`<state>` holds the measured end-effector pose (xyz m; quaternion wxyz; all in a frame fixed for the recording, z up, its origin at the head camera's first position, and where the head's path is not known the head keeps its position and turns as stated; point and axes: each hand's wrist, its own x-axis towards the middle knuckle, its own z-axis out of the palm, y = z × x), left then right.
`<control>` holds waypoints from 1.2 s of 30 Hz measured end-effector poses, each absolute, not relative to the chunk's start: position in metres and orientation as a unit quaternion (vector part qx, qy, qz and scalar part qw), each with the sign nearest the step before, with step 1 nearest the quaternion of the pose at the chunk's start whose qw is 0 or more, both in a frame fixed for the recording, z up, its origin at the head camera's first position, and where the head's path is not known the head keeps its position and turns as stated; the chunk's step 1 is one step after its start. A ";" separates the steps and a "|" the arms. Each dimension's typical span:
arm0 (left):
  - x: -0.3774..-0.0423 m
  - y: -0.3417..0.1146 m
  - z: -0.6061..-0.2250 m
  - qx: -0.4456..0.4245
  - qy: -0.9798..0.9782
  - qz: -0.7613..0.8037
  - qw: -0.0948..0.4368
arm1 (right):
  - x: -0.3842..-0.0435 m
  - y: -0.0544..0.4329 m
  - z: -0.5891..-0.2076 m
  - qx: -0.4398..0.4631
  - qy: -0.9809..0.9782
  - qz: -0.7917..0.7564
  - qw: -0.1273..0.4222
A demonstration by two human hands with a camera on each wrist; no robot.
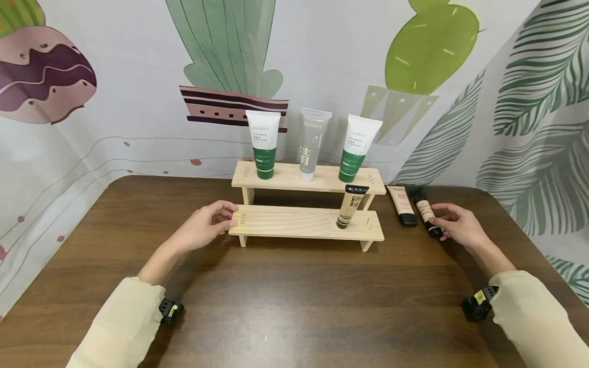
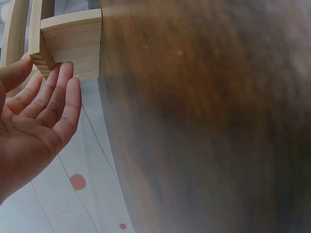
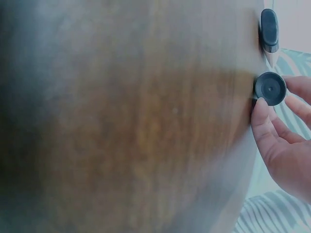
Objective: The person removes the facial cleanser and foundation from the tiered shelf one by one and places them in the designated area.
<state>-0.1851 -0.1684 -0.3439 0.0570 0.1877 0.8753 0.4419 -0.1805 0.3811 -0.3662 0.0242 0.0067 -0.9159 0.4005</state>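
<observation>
Four tubes are stood on the wooden tiers; two are left lying on the table (image 1: 299,301).
On the upper tier (image 1: 285,177), a left green-and-white tube (image 1: 264,145), a grey tube (image 1: 314,143) and a right green-and-white tube (image 1: 360,148) are placed upright; on the lower tier (image 1: 285,220), only a small gold tube (image 1: 349,207) is set, near the right end. To the right, a slim black-capped tube (image 1: 424,208) is pinched near its cap by the right hand (image 1: 462,227); whether it is lifted at all cannot be told. Beside it, a BB tube (image 1: 402,204) is untouched. The lower tier's left end is held between thumb and fingers of the left hand (image 1: 202,225).
</observation>
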 end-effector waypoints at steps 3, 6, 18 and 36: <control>-0.185 -0.168 -0.343 0.187 0.876 0.441 0.057 | -0.180 0.380 -0.365 0.004 -0.918 0.396 0.018; -0.185 -0.169 -0.343 0.187 0.877 0.440 0.056 | -0.180 0.379 -0.365 0.003 -0.919 0.393 0.014; -0.184 -0.168 -0.344 0.191 0.879 0.434 0.052 | -0.173 0.382 -0.361 0.019 -0.911 0.411 -0.019; -0.186 -0.168 -0.343 0.195 0.878 0.433 0.053 | -0.185 0.376 -0.359 0.021 -0.912 0.409 -0.024</control>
